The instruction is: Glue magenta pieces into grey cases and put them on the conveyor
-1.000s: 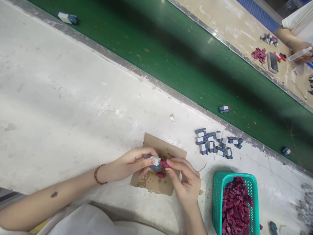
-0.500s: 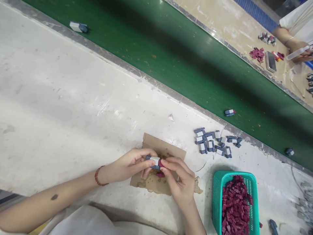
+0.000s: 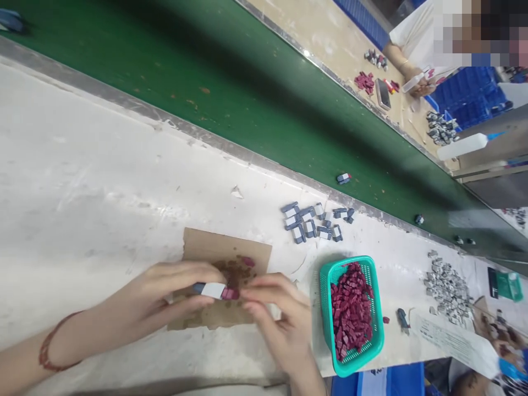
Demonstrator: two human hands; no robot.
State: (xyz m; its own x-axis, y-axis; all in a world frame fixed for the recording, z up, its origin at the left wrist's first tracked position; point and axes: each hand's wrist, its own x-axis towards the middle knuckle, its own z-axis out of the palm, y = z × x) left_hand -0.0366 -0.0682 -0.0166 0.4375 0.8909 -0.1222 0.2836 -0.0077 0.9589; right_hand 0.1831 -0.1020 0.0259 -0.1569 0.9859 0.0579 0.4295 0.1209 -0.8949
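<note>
My left hand (image 3: 165, 300) pinches a small blue-and-white block (image 3: 211, 290) with a maroon piece (image 3: 229, 293) at its right end. My right hand (image 3: 277, 322) has its fingertips closed right beside that maroon piece. Both hands hover over a stained cardboard square (image 3: 218, 250) on the white bench. A teal basket (image 3: 328, 275) full of maroon pieces (image 3: 351, 311) stands just right of my right hand. A cluster of blue-and-white blocks (image 3: 313, 221) lies beyond the cardboard.
A green conveyor belt (image 3: 247, 93) runs diagonally behind the bench, carrying a finished block (image 3: 343, 177). A heap of grey parts (image 3: 447, 283) lies at the right. Another person's hand (image 3: 416, 85) works across the belt near maroon pieces and a phone.
The camera has swung right and pulled back, revealing more bench at the right. The maroon piece now sits joined to the block's end; my hands stay together over the cardboard.
</note>
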